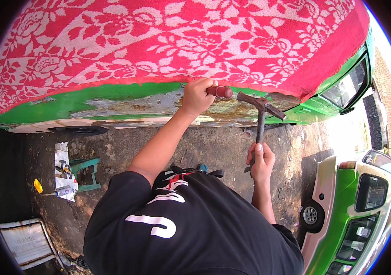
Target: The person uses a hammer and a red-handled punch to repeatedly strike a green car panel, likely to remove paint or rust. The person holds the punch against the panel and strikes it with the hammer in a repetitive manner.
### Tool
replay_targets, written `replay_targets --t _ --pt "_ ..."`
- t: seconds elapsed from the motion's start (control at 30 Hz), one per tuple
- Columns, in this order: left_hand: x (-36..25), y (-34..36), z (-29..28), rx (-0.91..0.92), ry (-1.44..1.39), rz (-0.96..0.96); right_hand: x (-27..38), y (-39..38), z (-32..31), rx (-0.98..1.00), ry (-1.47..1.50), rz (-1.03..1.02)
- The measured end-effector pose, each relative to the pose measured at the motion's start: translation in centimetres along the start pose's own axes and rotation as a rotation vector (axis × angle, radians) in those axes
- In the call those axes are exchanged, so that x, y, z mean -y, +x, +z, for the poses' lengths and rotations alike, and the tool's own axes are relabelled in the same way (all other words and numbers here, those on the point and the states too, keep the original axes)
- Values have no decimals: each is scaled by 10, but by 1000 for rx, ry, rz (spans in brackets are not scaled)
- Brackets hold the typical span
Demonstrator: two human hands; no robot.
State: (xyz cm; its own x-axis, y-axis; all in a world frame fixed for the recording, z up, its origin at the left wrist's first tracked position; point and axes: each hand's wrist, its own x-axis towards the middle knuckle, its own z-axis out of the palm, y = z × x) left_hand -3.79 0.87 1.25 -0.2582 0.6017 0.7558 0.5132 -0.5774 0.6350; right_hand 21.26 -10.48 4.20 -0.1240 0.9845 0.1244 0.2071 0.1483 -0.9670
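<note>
My left hand (198, 97) is closed round a tool with a dark red, rounded handle (221, 91); its far part is hidden by my fingers and I cannot tell its kind. That hand rests against the upper side of a green vehicle (140, 89), at the edge of a red and pink flowered cloth (195, 41) spread over it. Lower and to the right, my right hand (262, 162) grips a hammer (261, 121) by its shaft. The hammer's head is raised, a little right of the red handle and apart from it. Below the cloth, the body panel (136, 105) shows scraped grey and rusty patches.
A green plastic stool (86, 174) stands at left beside papers and a spray can (63, 190). A yellow object (38, 185) lies near them. At lower left is a white panel (27, 243). A green and white van (351, 211) is parked at right.
</note>
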Motion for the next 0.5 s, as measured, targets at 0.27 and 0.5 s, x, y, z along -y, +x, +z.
replay_targets --t 0.27,0.5 --pt "0 -15 -6 105 101 108 -5 -7 -7 -4 134 44" --pt "-2 -14 -5 34 0 171 -7 -9 -4 59 53 26"
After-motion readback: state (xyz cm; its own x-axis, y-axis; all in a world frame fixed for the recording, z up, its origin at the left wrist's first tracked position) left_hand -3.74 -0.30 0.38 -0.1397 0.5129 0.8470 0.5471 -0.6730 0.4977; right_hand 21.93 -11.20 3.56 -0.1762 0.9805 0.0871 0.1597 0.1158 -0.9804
